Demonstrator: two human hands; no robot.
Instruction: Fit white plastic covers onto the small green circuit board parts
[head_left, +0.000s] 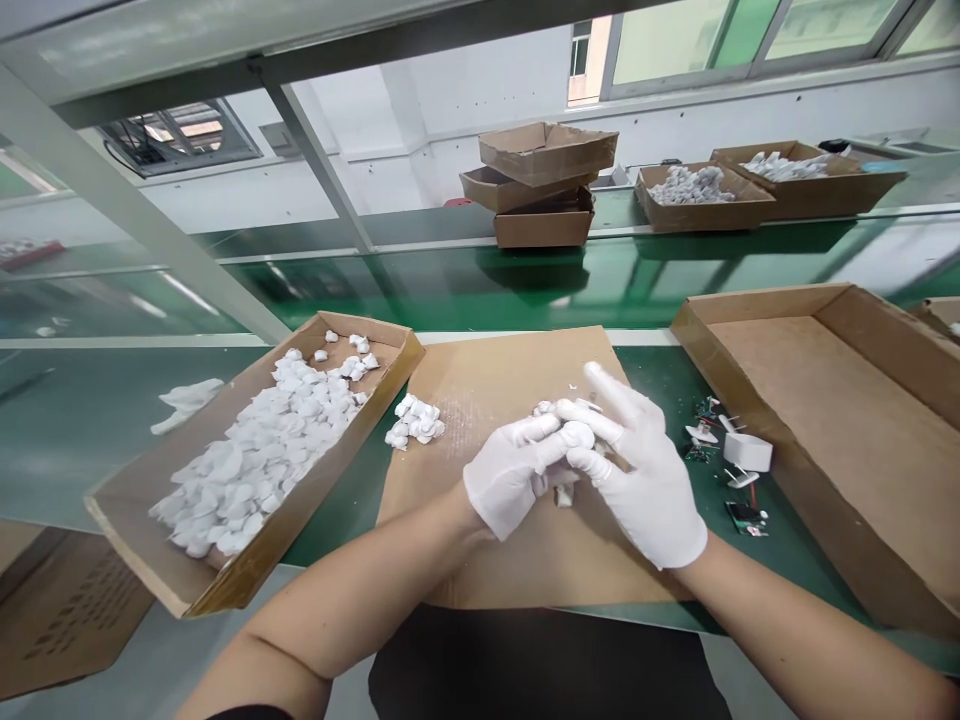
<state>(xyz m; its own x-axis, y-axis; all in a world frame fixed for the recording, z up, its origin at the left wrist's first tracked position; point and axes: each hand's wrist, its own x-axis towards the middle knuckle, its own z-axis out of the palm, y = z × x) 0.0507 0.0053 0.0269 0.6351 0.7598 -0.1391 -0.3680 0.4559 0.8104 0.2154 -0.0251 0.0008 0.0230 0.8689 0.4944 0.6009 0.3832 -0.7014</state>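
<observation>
My left hand (517,470) and my right hand (649,475), both in white gloves, meet over a flat cardboard sheet (457,540). Between them is a small rounded white piece (577,436), partly covered by the gloves. The left fingers pinch it from the left. On its other side, the right thumb and a finger close against it while another right finger sticks up. Several similar white pieces (564,495) lie under and behind the hands, mostly hidden. A small heap of white pieces (415,420) sits at the sheet's left edge.
Left stands a cardboard tray (356,400) full of white pieces; a white glove (186,400) lies beyond it. Small circuit boards (748,518) and a white cube-shaped part (748,452) rest near a large cardboard tray (832,370) at right. Stacked boxes (544,228) stand behind.
</observation>
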